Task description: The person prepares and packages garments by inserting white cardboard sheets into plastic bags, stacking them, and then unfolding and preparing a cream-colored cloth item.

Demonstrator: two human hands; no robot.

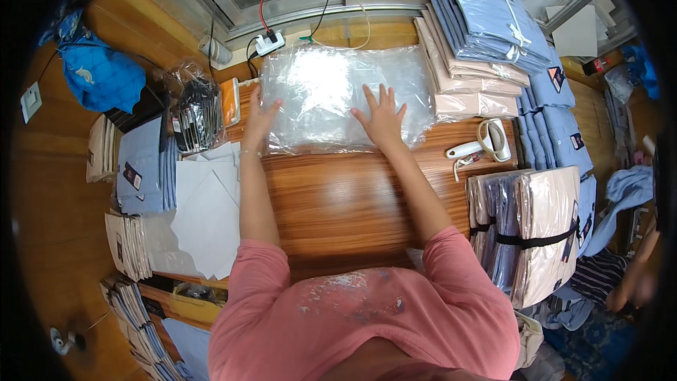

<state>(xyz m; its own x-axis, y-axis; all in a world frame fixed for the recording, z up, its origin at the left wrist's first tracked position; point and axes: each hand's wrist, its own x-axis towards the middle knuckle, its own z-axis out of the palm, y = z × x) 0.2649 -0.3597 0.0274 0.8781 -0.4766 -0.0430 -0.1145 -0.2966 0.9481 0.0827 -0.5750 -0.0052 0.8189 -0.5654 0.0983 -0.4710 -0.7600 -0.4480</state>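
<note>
A stack of clear plastic bags (331, 127) lies flat at the far side of the wooden table, with bright glare on its upper left. My right hand (384, 121) rests on the right half of the stack, palm down and fingers spread. At the left edge of the bags is my left hand (259, 125), upright along the side, its thumb reaching over the plastic. The fingers of that hand are extended, and I see nothing gripped in it. Both arms stretch forward across the table.
Folded blue packs (486, 17) top peach packs (469, 88) at the far right. Nearer are a white handheld scanner (486, 144) and a black-strapped bundle (539, 240). White paper sheets (208, 204) lie left, beside blue garments (141, 162). Cords run from a white power strip (269, 44). Another person's arm (635, 268) shows at far right.
</note>
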